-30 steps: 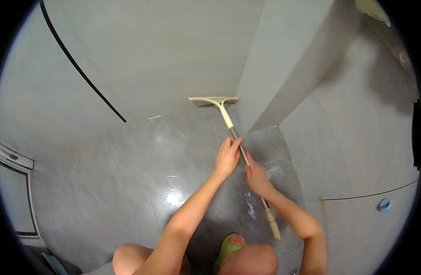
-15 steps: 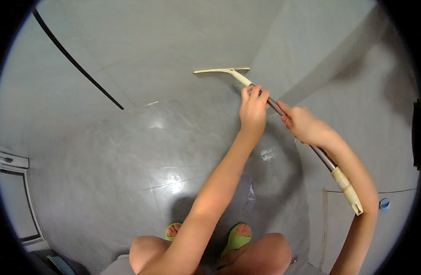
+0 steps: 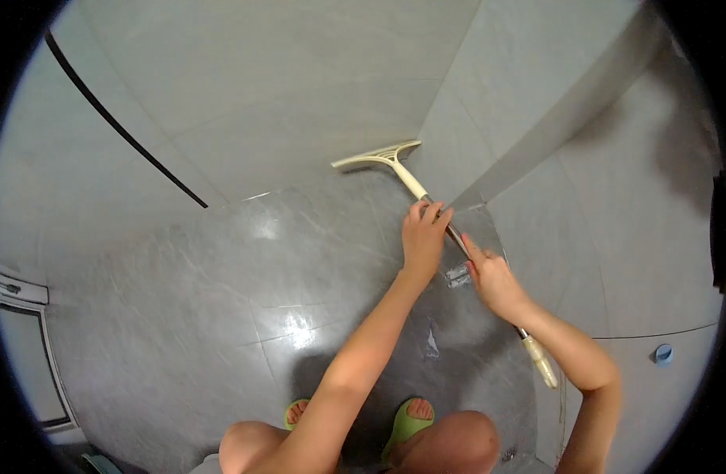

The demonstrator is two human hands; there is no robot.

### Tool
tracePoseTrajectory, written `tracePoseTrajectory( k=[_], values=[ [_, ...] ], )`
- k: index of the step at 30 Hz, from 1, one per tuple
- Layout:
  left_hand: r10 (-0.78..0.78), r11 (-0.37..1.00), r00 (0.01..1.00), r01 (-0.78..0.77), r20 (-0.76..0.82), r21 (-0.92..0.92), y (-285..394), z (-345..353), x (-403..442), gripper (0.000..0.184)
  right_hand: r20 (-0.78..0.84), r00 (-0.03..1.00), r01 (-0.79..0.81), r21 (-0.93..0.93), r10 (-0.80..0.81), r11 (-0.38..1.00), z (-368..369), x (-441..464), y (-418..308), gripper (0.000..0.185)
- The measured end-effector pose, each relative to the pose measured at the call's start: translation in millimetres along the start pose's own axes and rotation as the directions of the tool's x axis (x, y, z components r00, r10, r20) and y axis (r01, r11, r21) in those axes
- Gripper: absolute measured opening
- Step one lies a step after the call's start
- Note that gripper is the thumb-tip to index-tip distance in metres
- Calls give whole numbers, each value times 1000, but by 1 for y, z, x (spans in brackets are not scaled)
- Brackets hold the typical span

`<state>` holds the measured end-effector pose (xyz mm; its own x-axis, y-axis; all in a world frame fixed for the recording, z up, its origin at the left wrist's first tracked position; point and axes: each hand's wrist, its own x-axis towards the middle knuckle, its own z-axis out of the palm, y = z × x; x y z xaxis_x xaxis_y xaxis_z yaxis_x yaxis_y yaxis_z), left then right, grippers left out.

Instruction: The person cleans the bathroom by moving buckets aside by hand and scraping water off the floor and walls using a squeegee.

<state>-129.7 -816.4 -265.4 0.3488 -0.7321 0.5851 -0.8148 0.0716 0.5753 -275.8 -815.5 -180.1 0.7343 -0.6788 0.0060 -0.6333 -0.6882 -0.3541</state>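
Note:
A cream squeegee (image 3: 410,183) with a long metal pole lies diagonally, its wide head at the foot of the grey wall, near the corner. My left hand (image 3: 424,241) is closed round the upper pole, just below the cream neck. Lower down, my right hand (image 3: 495,283) grips the same pole. The cream end grip (image 3: 540,363) sticks out beyond my right wrist. Wet, shiny patches show on the grey tiled floor (image 3: 189,316) beneath and beside the pole.
Green slippers (image 3: 409,426) are on my feet at the bottom. A light blue knob (image 3: 663,355) sits at the right. A framed panel (image 3: 32,355) stands at the left edge, and a floor drain (image 3: 509,454) is at lower right. A black strip (image 3: 118,118) runs down the left wall.
Over the last second the squeegee first rose towards the wall and swung right, then came back down somewhat, its head now tilted. Both hands moved with it and kept their hold.

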Motion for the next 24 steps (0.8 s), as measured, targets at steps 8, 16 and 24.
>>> tracePoseTrajectory(
  k=[8, 16, 24],
  values=[
    [-9, 987, 986, -18, -167, -159, -11, 6, 41, 25, 169, 986, 3, -111, 16, 994, -48, 55, -21, 43],
    [-105, 944, 992, 77, -69, -320, -25, 19, 48, 28, 268, 960, -15, -234, 79, 972, -53, 68, -24, 44],
    [55, 961, 998, -63, -35, -269, -41, 50, 26, 29, 297, 955, 156, -463, -14, 872, -15, 54, 7, 52]
  ],
)
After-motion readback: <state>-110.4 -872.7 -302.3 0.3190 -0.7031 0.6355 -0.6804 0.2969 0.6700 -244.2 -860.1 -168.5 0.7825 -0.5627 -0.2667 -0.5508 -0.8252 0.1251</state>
